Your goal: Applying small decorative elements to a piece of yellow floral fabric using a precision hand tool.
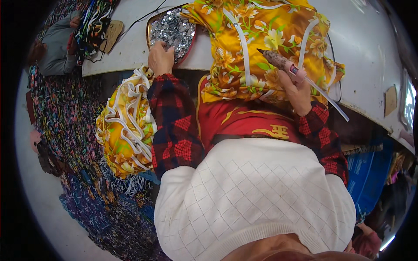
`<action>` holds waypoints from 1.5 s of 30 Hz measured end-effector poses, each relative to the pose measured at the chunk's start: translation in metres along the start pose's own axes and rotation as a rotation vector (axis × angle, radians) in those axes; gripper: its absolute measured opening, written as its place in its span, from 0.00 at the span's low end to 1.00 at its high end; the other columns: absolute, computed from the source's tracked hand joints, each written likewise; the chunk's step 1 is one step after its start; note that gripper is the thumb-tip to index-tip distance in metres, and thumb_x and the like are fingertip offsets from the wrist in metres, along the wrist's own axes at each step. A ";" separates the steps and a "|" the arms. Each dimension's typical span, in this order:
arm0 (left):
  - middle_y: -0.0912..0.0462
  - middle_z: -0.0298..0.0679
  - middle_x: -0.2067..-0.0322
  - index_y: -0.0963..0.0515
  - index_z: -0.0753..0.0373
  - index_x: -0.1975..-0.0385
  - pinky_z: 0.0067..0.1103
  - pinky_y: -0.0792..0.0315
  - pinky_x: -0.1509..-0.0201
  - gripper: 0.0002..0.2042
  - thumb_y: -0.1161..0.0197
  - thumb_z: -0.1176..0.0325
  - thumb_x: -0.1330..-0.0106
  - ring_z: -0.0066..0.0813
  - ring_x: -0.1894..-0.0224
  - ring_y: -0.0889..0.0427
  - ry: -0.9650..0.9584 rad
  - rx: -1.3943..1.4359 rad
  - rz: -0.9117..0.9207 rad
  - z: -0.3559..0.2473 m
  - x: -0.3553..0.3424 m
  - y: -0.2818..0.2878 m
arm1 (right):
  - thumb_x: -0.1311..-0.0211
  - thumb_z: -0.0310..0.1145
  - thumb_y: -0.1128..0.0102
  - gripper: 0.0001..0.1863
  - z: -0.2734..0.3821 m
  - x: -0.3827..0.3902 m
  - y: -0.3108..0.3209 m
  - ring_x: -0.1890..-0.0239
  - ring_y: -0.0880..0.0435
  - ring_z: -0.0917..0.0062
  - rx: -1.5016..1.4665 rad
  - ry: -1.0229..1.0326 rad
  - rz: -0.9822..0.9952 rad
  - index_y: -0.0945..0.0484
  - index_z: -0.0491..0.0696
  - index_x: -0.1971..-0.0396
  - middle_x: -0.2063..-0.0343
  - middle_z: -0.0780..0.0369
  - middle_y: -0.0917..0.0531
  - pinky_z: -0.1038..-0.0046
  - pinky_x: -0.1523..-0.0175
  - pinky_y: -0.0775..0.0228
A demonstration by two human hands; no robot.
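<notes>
Curled around the glue gun (275, 58), my right grip (298, 93) held it over the yellow cloth (235, 48), its dark tip pointing far left. The cloth overhung the surface's (365, 56) near edge. My left grip (161, 59) rested at the near side of the tray (189, 55), among silver gems (173, 29); I could not tell whether it pinched any. A yellow bundle (119, 141) sat beside my left sleeve (176, 124).
</notes>
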State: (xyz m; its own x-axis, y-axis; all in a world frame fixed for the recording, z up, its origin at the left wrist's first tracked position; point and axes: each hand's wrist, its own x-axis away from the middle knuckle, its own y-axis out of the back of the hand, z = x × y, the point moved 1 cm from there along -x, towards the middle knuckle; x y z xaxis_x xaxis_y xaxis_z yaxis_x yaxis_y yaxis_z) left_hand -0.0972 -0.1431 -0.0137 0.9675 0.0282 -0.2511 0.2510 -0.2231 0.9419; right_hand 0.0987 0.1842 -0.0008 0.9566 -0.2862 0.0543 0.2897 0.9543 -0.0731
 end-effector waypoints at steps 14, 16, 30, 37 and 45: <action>0.25 0.36 0.75 0.28 0.67 0.67 0.20 0.24 0.68 0.04 0.49 0.75 0.38 0.26 0.75 0.25 0.829 2.129 0.050 0.028 -0.005 -0.017 | 0.44 0.24 0.43 0.11 0.009 0.020 -0.006 0.71 0.22 0.81 -0.022 -0.056 0.175 0.26 0.37 0.61 0.68 0.62 0.21 0.79 0.69 0.25; 0.28 0.33 0.77 0.29 0.67 0.63 0.16 0.29 0.73 0.06 0.46 0.74 0.38 0.22 0.77 0.29 0.673 2.159 0.313 0.008 0.007 -0.009 | 0.45 0.24 0.43 0.11 0.009 0.020 -0.006 0.73 0.22 0.81 0.001 -0.018 0.186 0.26 0.37 0.62 0.70 0.62 0.21 0.79 0.70 0.26; 0.28 0.33 0.71 0.28 0.70 0.57 0.14 0.30 0.70 0.12 0.49 0.69 0.35 0.18 0.72 0.28 0.451 1.851 0.895 -0.119 0.107 0.008 | 0.48 0.33 0.39 0.11 -0.019 0.013 -0.004 0.80 0.22 0.78 0.328 0.183 0.116 0.24 0.40 0.71 0.81 0.61 0.22 0.78 0.75 0.33; 0.25 0.34 0.69 0.27 0.68 0.56 0.14 0.28 0.68 0.11 0.48 0.71 0.36 0.20 0.69 0.23 0.297 1.541 0.809 -0.120 0.109 0.012 | 0.48 0.33 0.39 0.11 -0.013 0.019 -0.003 0.79 0.21 0.77 0.232 0.095 0.128 0.24 0.40 0.70 0.80 0.60 0.21 0.78 0.73 0.31; 0.22 0.36 0.70 0.26 0.67 0.57 0.13 0.27 0.67 0.11 0.48 0.71 0.36 0.20 0.71 0.22 0.303 1.451 0.806 -0.123 0.115 0.017 | 0.47 0.31 0.40 0.11 -0.009 0.018 -0.003 0.77 0.20 0.78 0.278 0.088 0.123 0.24 0.39 0.70 0.78 0.61 0.20 0.79 0.72 0.30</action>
State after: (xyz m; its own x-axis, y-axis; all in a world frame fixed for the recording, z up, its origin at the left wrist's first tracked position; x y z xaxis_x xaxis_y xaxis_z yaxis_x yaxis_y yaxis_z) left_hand 0.0216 -0.0238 0.0005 0.8403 -0.3976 0.3686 -0.3408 -0.9161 -0.2111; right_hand 0.1151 0.1750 -0.0089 0.9865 -0.1621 -0.0250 0.1638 0.9656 0.2018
